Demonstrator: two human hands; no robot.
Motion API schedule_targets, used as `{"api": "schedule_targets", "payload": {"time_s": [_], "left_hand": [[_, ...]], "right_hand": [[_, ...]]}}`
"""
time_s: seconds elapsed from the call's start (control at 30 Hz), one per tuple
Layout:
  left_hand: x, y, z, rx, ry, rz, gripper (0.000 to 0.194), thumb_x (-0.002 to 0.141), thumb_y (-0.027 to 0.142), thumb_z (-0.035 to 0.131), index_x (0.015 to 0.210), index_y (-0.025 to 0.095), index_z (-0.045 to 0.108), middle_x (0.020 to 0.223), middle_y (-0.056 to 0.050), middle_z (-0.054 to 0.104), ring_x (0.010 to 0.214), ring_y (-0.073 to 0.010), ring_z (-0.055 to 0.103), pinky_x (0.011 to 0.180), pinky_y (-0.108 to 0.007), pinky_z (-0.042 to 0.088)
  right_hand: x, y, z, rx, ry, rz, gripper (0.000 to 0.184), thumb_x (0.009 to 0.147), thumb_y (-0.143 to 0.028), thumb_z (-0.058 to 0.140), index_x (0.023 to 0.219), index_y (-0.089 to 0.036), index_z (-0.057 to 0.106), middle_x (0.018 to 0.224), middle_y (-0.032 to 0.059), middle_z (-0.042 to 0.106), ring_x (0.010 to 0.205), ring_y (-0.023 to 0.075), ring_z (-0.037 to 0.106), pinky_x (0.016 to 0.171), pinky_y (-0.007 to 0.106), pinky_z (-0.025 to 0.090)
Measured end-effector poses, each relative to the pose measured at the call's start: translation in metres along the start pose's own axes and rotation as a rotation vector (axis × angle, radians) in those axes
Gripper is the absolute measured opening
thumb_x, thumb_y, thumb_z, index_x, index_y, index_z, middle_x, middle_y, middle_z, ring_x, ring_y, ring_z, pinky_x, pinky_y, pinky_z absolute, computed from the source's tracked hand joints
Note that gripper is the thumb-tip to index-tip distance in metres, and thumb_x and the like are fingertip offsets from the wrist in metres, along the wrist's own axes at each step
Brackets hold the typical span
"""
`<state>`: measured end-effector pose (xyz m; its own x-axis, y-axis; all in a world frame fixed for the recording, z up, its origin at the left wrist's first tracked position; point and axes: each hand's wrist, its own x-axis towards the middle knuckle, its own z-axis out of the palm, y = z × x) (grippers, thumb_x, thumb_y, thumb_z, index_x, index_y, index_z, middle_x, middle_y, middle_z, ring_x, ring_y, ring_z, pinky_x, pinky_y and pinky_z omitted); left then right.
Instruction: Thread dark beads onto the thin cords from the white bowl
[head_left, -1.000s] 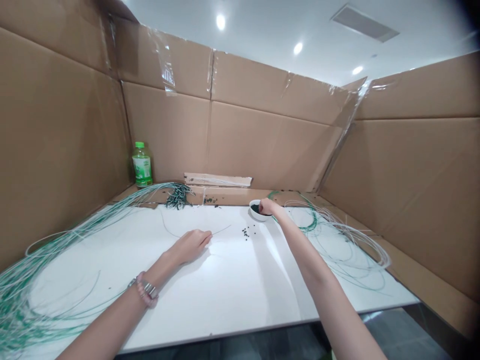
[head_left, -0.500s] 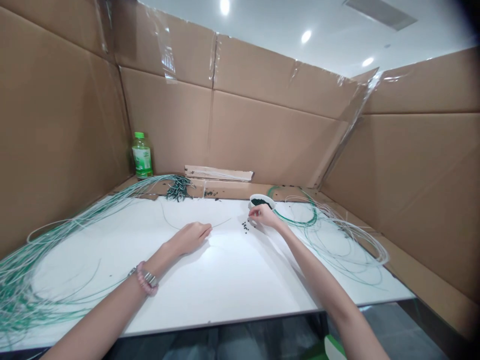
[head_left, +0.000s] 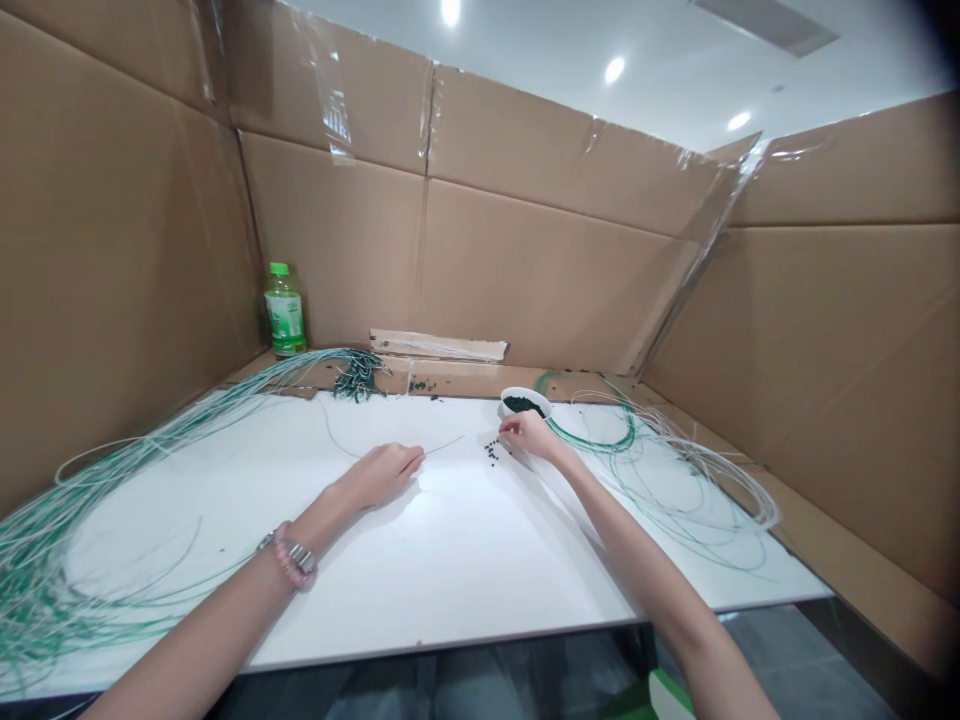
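My left hand (head_left: 380, 476) rests on the white table top (head_left: 450, 560), its fingers closed on a thin pale wire (head_left: 442, 446) whose tip sticks out to the right. My right hand (head_left: 529, 434) is pinched just in front of a small white bowl (head_left: 525, 402) of dark green beads. Several loose dark beads (head_left: 491, 452) lie on the table just left of those fingertips. Whether the pinch holds a bead is too small to tell. A beaded bracelet and a metal band (head_left: 289, 555) circle my left wrist.
Long green-and-white wires lie in loops at the left (head_left: 67, 540) and right (head_left: 675, 480). A beaded bunch of wire ends (head_left: 358, 376) and a green-capped bottle (head_left: 285, 312) stand at the back. Cardboard walls (head_left: 555, 270) surround the table.
My right hand has moved out of the bowl and down toward the loose beads in front of it. My left hand has barely moved. The view has tilted slightly down since the oldest frame.
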<state>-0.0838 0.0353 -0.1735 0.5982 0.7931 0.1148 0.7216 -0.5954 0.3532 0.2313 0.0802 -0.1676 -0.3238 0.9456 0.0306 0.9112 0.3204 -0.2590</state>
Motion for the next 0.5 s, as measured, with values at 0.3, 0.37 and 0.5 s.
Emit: {"api": "schedule_targets", "payload": {"time_s": [0.3, 0.37, 0.5], "left_hand": [[0.0, -0.005, 0.003, -0.028, 0.013, 0.017, 0.031, 0.093, 0.026, 0.028, 0.072, 0.02, 0.049, 0.066, -0.003, 0.057, 0.059, -0.0163, 0.05, 0.06, -0.027, 0.031], [0.0, -0.005, 0.004, -0.037, 0.018, 0.017, 0.03, 0.093, 0.027, 0.028, 0.071, 0.02, 0.048, 0.066, -0.003, 0.056, 0.059, -0.0162, 0.05, 0.06, -0.027, 0.03], [0.0, -0.005, 0.005, -0.063, 0.024, 0.021, 0.03, 0.093, 0.027, 0.028, 0.07, 0.02, 0.047, 0.064, -0.003, 0.054, 0.058, -0.0161, 0.047, 0.059, -0.027, 0.029]], "right_hand": [[-0.005, 0.004, -0.005, -0.016, 0.005, -0.041, 0.026, 0.093, -0.034, 0.056, 0.11, -0.015, 0.06, 0.108, 0.0066, 0.064, 0.091, 0.0166, 0.063, 0.08, 0.036, 0.055], [-0.005, 0.002, -0.009, -0.016, 0.042, -0.042, 0.025, 0.093, -0.034, 0.056, 0.109, -0.015, 0.061, 0.108, 0.0065, 0.064, 0.091, 0.0163, 0.063, 0.08, 0.036, 0.055], [-0.002, 0.006, -0.027, -0.021, 0.159, 0.015, 0.025, 0.093, -0.035, 0.055, 0.108, -0.015, 0.061, 0.108, 0.0063, 0.064, 0.092, 0.0166, 0.063, 0.081, 0.036, 0.055]]}}
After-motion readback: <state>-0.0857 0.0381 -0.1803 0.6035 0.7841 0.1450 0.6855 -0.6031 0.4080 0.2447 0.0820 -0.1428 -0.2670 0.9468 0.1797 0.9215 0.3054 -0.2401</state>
